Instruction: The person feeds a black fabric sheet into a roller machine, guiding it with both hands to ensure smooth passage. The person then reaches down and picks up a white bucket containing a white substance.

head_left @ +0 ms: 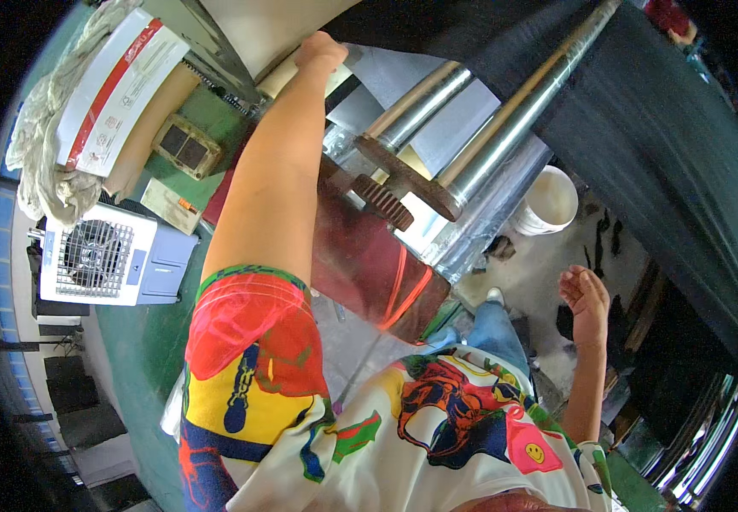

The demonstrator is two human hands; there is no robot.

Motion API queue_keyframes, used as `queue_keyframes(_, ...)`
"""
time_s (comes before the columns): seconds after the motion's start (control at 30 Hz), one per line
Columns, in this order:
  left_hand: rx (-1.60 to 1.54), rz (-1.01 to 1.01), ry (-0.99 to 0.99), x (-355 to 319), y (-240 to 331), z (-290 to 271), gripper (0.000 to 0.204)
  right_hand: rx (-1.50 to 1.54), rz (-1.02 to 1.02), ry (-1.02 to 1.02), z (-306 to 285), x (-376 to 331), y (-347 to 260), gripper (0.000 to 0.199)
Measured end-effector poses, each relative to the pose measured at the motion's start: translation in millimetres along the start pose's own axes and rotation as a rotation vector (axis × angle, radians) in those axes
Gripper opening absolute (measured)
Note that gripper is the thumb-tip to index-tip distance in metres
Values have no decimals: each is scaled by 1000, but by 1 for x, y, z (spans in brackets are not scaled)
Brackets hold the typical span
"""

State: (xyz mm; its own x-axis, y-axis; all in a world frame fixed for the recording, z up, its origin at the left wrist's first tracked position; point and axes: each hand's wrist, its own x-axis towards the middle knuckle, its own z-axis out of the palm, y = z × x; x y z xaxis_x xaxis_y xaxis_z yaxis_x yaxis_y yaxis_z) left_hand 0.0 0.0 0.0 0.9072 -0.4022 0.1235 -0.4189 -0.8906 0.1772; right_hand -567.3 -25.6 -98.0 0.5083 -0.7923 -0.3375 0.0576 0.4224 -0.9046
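Observation:
My left arm stretches far forward past the machine's dark red side, and my left hand (322, 53) is at the pale panel at its top edge. Its fingers are turned away and hidden, so any grip is unseen. To its right lie two shiny metal rollers (505, 111), held in a rusty end bracket (407, 179) with a toothed gear (383, 202) beside it. Beyond the rollers spreads a wide black sheet (650, 145). My right hand (586, 299) hangs in the air at the right, fingers loosely curled and holding nothing, below a white bucket (548, 201).
At the left, a box with a red stripe (121, 94) and a bundle of grey-white cloth (40, 145) sit near a green surface. A white-and-blue air cooler (117, 256) stands below them. An orange strap (403, 294) hangs on the machine's side. Another person's hand (685, 34) shows at the upper right.

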Motion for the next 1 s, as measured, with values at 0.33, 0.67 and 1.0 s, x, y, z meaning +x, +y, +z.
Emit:
queue_keyframes(0.33, 5, -39, 198, 19, -3, 19, 27, 115, -19, 7, -27, 32, -26, 26)
queue_keyframes(0.67, -77, 70, 396, -7, 10, 24, 15, 359, 72, -57, -54, 75, -29, 26)
queue_keyframes(1.0, 481, 640, 402, -21, 3, 20, 16, 360, -125, -143, -105, 81, -70, 34)
